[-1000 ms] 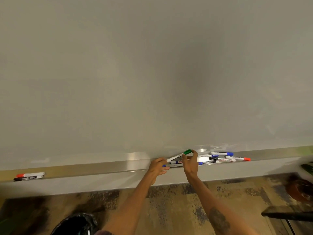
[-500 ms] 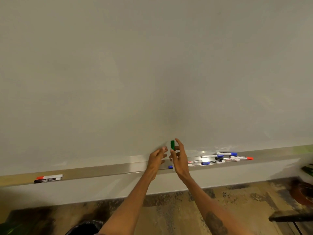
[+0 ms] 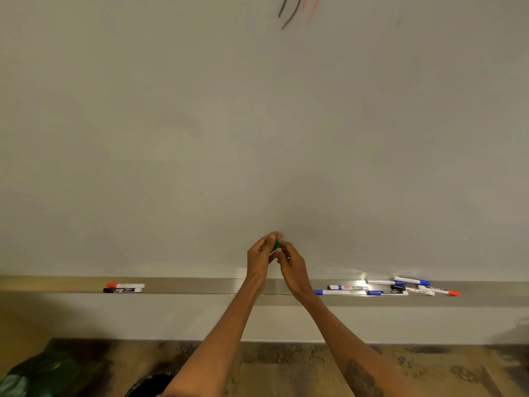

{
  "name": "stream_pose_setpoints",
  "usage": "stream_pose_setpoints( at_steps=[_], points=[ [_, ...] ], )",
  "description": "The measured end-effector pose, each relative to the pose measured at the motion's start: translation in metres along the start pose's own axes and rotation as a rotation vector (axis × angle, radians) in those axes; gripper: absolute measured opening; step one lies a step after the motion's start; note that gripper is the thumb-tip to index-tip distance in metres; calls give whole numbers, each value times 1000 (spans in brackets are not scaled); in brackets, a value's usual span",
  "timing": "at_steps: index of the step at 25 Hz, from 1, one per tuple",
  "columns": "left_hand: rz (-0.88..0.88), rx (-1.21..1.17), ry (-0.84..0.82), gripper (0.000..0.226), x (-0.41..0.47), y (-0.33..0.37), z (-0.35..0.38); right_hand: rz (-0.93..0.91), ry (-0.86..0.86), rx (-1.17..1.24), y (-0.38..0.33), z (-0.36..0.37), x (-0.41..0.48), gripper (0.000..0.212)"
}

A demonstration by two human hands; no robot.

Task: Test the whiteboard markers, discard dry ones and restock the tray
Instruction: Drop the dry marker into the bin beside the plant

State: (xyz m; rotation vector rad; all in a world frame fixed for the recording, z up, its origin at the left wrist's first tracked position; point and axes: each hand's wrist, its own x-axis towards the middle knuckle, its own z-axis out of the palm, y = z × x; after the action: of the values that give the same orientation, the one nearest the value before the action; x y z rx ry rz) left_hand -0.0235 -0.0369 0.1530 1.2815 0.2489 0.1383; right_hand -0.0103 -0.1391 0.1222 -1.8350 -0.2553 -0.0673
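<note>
Above the tray (image 3: 200,285) edge, left hand (image 3: 259,257) and right hand (image 3: 294,265) pinch green marker (image 3: 277,245); whiteboard (image 3: 257,124) open around

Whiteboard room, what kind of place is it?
Probably a classroom or office meeting room: a wide whiteboard, a metal tray under it holding markers, and a patterned floor below.

The tray (image 3: 200,285) runs along the lower edge of the whiteboard (image 3: 200,124). Toward the tray's left end two markers (image 3: 124,287) lie side by side, one behind the other. Toward its right end lies a cluster of markers (image 3: 386,289), some crossing. Between the groups, above the tray's middle and before the board, the left hand (image 3: 259,255) and right hand (image 3: 292,263) meet, both pinching one marker (image 3: 277,245). Pen strokes (image 3: 289,12) sit at the board's top edge. On the floor (image 3: 286,365) below, a bin (image 3: 151,385) stands under the left forearm, with a bag (image 3: 43,373) to its left.
</note>
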Motion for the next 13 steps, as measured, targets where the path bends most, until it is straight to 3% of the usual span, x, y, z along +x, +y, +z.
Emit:
stream_pose_setpoints(
  at_steps=[13],
  points=[
    [144, -62, 87, 28, -3, 45, -9, -185, 123, -358, -57, 27, 7, 35]
  ],
)
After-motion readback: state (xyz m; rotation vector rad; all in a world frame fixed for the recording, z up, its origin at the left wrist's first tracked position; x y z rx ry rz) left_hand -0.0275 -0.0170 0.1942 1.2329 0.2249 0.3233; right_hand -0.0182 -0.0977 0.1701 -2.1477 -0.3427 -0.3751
